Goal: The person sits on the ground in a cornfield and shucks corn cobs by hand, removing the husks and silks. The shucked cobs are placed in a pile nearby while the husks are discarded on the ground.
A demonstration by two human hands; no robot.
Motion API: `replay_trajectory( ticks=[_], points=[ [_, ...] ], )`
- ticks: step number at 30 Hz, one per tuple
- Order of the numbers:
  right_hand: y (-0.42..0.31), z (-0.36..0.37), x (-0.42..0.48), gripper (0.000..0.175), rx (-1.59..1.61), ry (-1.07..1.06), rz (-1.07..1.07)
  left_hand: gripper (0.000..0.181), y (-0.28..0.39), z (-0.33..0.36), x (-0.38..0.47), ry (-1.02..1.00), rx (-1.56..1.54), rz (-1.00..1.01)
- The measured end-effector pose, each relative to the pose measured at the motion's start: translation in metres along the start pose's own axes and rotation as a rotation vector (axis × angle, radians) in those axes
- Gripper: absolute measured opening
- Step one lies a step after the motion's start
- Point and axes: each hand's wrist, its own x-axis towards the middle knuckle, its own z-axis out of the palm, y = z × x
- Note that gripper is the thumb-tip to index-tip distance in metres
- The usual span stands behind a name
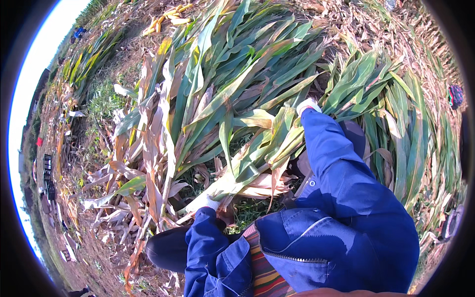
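My left hand (210, 205), in a white glove, is at the lower end of a bundle of corn stalks (241, 174) in front of my knees; leaves hide its fingers. My right hand (308, 105), also in a white glove, reaches to the upper, leafy part of the stalks, its fingers partly hidden behind the cuff and leaves. Between the hands hang green and yellowing leaves and a dry, husk-covered ear of corn (265, 185). A large heap of cut corn stalks (237, 74) lies beyond the bundle.
Husked yellow corn ears (169, 18) lie on the ground at the far upper left. More green stalks (406, 137) lie to my right, among dry leaves. Dark crates (48, 178) stand at the far left. A patterned cloth item (455, 96) is at the right rim.
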Motion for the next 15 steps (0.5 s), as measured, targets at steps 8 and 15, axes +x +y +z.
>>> replay_trajectory(
  ticks=[8,15],
  points=[
    [0.019,0.034,0.088,0.031,-0.048,-0.029,-0.5,0.062,-0.043,0.04,-0.069,0.22,1.918,0.791],
    [-0.012,0.014,0.006,0.03,1.985,-0.441,-0.055,0.062,-0.032,0.024,-0.079,0.291,2.271,0.907]
  ],
)
